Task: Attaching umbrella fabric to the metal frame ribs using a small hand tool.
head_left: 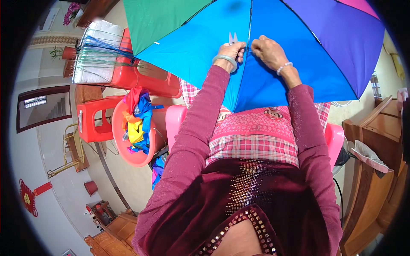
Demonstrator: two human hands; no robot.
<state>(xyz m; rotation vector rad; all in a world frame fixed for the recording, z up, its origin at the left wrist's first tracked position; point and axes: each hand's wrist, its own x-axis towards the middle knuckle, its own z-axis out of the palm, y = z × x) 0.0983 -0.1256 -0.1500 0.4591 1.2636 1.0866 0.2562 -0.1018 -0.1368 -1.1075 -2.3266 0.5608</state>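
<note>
An open umbrella point(290, 64) with green, light blue, blue, purple and pink panels spreads across my lap and beyond my hands. Scissors point(232, 38) stick out of my left hand point(230, 52), blades pointing away from me; its fingers are curled closed by the dark rib point(250, 19) between the two blue panels. Just right of that rib, my right hand point(269, 52) is closed in a pinch close to the cloth. Whatever its fingertips hold is too small to make out. A pink patterned apron point(256, 128) covers my lap.
At the left, a white foam block point(96, 51) draped with blue and green threads rests by a red plastic stool point(145, 83). Nearer, a pink bucket point(117, 132) holds colourful cloth point(136, 128) beside another red stool point(87, 121). Wooden furniture point(371, 183) stands at the right.
</note>
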